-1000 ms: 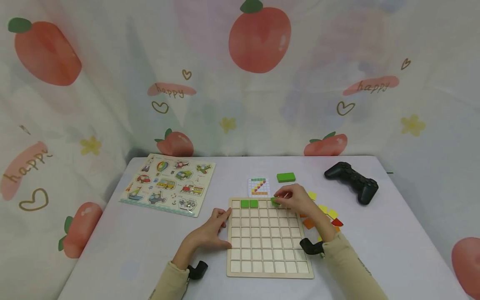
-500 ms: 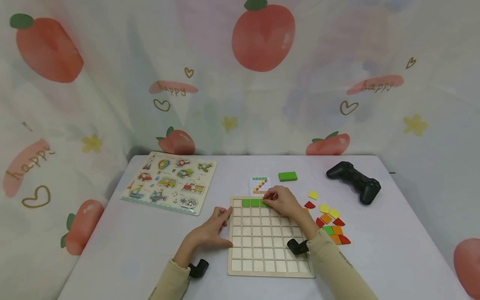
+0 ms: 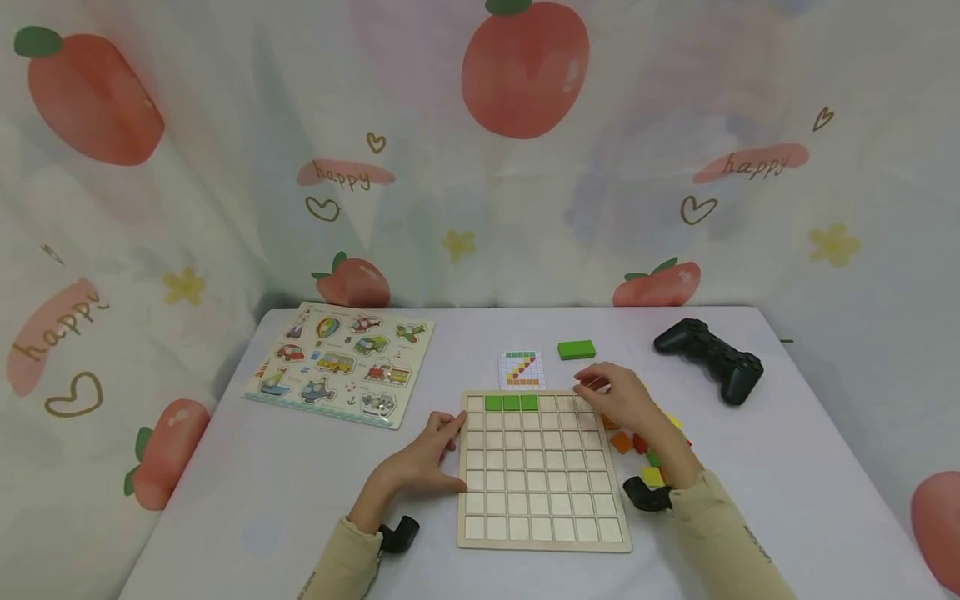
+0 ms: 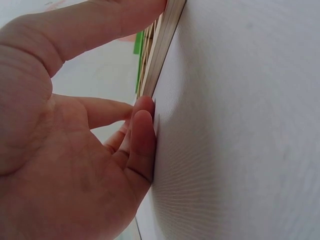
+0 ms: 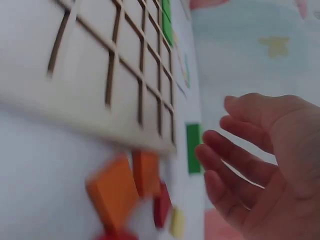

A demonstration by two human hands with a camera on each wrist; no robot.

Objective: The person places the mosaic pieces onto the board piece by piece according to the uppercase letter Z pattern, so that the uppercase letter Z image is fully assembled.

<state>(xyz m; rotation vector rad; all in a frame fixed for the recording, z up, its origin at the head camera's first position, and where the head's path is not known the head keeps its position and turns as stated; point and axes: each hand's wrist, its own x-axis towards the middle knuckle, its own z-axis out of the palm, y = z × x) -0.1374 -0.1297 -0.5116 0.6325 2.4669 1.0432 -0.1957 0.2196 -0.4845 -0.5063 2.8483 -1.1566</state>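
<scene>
A wooden grid board (image 3: 542, 504) lies on the white table, with three green square tiles (image 3: 512, 403) side by side in its top row. At the board's left edge, my left hand (image 3: 420, 462) touches the frame with index finger and thumb spread apart. The left wrist view shows the thumb (image 4: 115, 20) against the board's side and the other fingers low by the tablecloth. My right hand (image 3: 618, 396) is over the board's top right corner. In the right wrist view its loosely bent fingers (image 5: 232, 157) hold nothing.
Beyond the board lie a pattern card (image 3: 521, 370) and a green block (image 3: 576, 350). Loose orange tiles (image 3: 621, 442) and red, yellow and green ones lie right of the board, partly behind the right arm. A vehicle picture puzzle (image 3: 348, 358) is back left, a black game controller (image 3: 708, 358) back right.
The right hand has set a third green tile in the top row beside the other two, let go and moved right. The left hand stays at the board's left edge.
</scene>
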